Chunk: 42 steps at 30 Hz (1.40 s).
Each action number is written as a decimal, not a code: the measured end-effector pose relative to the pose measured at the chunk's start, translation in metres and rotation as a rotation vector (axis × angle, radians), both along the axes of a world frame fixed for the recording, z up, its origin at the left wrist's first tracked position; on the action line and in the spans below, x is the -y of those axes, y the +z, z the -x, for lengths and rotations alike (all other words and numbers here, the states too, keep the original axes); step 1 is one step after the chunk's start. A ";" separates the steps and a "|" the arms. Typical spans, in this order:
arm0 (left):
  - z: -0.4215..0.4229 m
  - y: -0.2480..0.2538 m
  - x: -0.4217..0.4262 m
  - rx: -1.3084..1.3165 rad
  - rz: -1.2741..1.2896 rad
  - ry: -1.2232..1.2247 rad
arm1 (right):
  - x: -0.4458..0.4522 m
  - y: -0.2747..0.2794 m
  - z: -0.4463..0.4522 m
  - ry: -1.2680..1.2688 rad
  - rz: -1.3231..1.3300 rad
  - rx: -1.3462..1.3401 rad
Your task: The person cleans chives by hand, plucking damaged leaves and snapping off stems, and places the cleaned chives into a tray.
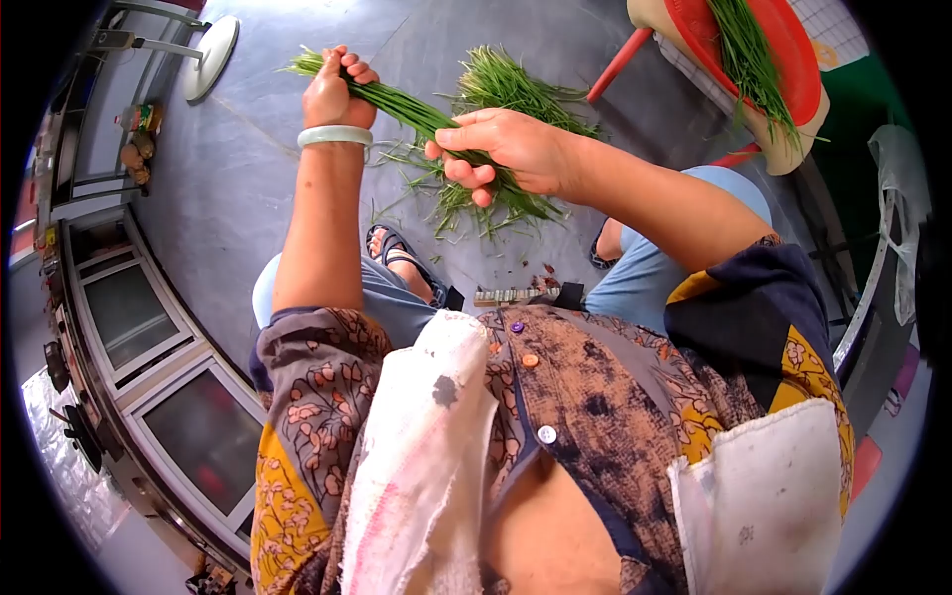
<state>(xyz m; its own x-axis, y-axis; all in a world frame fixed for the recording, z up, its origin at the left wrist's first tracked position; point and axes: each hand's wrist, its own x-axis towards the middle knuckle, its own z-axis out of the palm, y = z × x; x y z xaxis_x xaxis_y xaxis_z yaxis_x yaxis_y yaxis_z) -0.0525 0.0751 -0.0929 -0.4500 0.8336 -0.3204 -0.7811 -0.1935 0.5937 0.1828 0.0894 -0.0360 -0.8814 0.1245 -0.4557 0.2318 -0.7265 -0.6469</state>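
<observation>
Grip closed, the left hand [337,91] is clutching a bunch of green stalks [405,106] near one end, while the right hand [506,151] is curling its grip around it farther along; the bunch is stretching above the grey floor [238,169], where a loose pile of greens [511,91] is lying
</observation>
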 end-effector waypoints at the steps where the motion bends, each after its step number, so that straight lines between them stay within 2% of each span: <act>1: 0.006 -0.001 0.000 -0.005 -0.005 0.010 | 0.000 0.002 -0.001 0.000 -0.007 0.008; 5: 0.035 -0.010 0.003 0.050 -0.060 0.048 | -0.003 -0.002 -0.013 0.052 0.042 -0.014; 10: 0.055 -0.004 0.009 0.104 -0.007 0.130 | -0.002 0.006 -0.024 0.117 0.027 0.001; 11: 0.080 -0.012 0.010 0.100 0.005 0.160 | -0.001 -0.001 -0.006 0.114 0.026 0.009; 20: 0.127 0.008 0.012 0.092 -0.012 0.233 | -0.007 0.004 -0.012 0.201 -0.052 -0.028; 25: 0.133 0.024 0.014 0.063 -0.030 0.266 | -0.009 0.015 -0.013 0.188 -0.104 0.065; 42: 0.129 0.037 0.022 0.157 -0.215 0.246 | -0.018 -0.004 -0.020 0.069 -0.181 0.175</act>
